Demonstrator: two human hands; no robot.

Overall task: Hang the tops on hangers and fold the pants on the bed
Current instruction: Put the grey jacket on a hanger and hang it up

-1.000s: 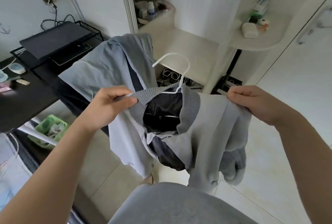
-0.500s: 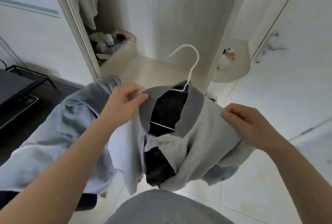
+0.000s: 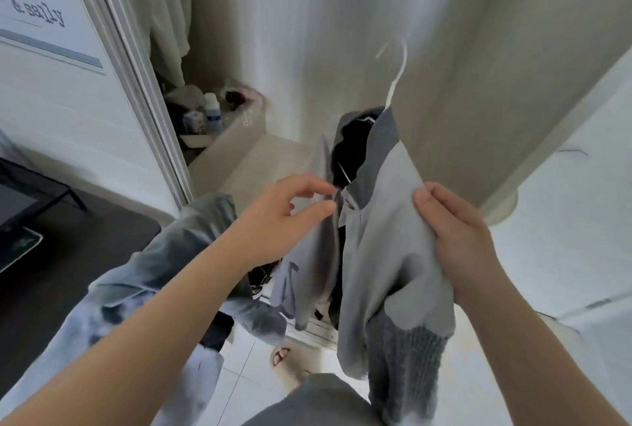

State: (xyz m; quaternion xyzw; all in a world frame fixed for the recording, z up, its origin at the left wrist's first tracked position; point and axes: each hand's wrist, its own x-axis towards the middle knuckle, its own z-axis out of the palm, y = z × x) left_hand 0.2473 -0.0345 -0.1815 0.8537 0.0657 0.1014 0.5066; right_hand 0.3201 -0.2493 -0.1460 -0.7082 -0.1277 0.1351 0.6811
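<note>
The top (image 3: pixel 383 247) is gripped at its shoulder by the right hand (image 3: pixel 455 230). Its front edge is touched by the left hand (image 3: pixel 284 220), fingers narrowly parted. It is held vertical in mid-air, collar up, on the hanger (image 3: pixel 398 73), whose hook is pointed upward.

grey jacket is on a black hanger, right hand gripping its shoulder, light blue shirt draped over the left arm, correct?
Not quite: the hanger is white, not black, as the head view shows. The rest holds: the right hand grips the grey jacket at its shoulder, and a light blue shirt is draped over the left arm.
</note>
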